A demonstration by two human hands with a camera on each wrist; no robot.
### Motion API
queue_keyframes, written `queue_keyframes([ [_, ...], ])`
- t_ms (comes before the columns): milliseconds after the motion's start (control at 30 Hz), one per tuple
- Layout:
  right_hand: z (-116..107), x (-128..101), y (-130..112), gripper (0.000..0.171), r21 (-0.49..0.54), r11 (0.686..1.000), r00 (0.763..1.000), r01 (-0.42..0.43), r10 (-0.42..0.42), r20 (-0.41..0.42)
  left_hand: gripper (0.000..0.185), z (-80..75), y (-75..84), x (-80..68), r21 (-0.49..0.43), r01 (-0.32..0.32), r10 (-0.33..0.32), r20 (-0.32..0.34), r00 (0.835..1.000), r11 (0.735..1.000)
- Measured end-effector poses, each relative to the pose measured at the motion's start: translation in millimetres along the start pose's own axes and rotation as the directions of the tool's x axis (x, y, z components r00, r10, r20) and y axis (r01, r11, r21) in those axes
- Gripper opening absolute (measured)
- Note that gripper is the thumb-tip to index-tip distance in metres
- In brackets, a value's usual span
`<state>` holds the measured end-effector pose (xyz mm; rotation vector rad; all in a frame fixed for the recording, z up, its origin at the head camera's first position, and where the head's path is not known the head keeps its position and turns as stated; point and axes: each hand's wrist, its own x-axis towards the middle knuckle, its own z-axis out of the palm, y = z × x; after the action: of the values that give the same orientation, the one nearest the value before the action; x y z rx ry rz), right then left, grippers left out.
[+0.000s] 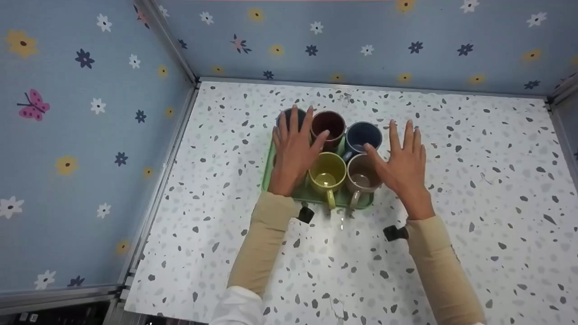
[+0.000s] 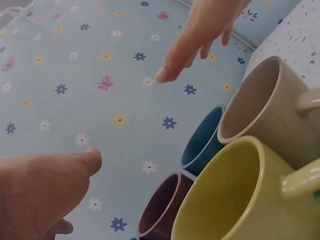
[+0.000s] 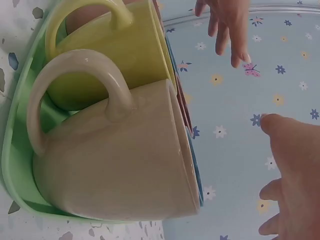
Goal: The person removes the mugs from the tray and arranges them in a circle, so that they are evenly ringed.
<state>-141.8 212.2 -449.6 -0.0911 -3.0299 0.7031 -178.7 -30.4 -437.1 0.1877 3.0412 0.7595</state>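
- The green tray (image 1: 269,174) is your landmark: it sits on the speckled bench (image 1: 474,180), nearer the back wall than your body, and it carries the mugs
- On the tray's near row stand the yellow mug (image 1: 326,175) and, just to its right, the beige mug (image 1: 361,178), both with handles pointing toward you; the two touch or nearly touch
- On the tray's far row stand the maroon mug (image 1: 329,125) and, to its right, the blue mug (image 1: 364,135); a dark mug (image 1: 283,118) shows at the tray's far left corner, mostly hidden under your fingers
- Your left hand (image 1: 294,146) hovers flat over the tray's left side, fingers straight and spread, thumb reaching toward the maroon mug's rim; the grip is wide and holds nothing
- Your right hand (image 1: 403,162) hovers just past the tray's right edge, fingers straight and spread, thumb lying over the beige mug's rim; whether it touches you cannot tell, and this grip is wide too, holding nothing
- Behind and left of the tray rise blue walls (image 1: 81,135) printed with flowers and a pink butterfly (image 1: 32,104)
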Motion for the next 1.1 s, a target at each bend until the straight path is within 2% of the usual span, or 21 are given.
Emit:
queue_keyframes([
  [133,3,-1,3,0.089,0.074,0.994,0.993,0.077,-0.070,-0.092,0.070,-2.8,-12.7,-2.3,-0.042,0.010,-0.012,-0.046,0.999,0.999],
  [267,6,0,6,0.085,0.184,0.969,0.976,0.167,-0.137,-0.167,0.067,-2.6,-26.7,-4.1,-0.116,0.037,-0.046,-0.079,0.996,0.993],
  [433,9,0,10,0.080,0.311,0.924,0.969,0.221,-0.171,-0.180,0.059,-5.1,-44.8,-6.3,-0.217,0.049,-0.077,-0.125,0.989,0.975],
  [567,11,-1,14,0.077,0.372,0.890,0.960,0.263,-0.202,-0.194,0.050,-9.3,-59.2,-8.1,-0.286,0.059,-0.113,-0.178,0.977,0.956],
  [633,12,-2,14,0.075,0.396,0.874,0.956,0.280,-0.215,-0.201,0.046,-11.5,-66.2,-9.9,-0.319,0.076,-0.141,-0.183,0.973,0.945],
  [733,14,-3,15,0.072,0.427,0.852,0.950,0.302,-0.230,-0.213,0.042,-13.0,-77.7,-13.3,-0.366,0.118,-0.182,-0.146,0.972,0.923],
  [900,19,-4,12,0.069,0.442,0.830,0.939,0.340,-0.272,-0.211,0.036,-6.3,-100.3,-17.1,-0.374,0.224,-0.247,-0.014,0.969,0.900],
  [1100,26,-11,11,0.075,0.411,0.840,0.935,0.353,-0.320,-0.151,0.038,14.3,-126.6,-22.7,-0.300,0.337,-0.293,0.182,0.939,0.893],
])
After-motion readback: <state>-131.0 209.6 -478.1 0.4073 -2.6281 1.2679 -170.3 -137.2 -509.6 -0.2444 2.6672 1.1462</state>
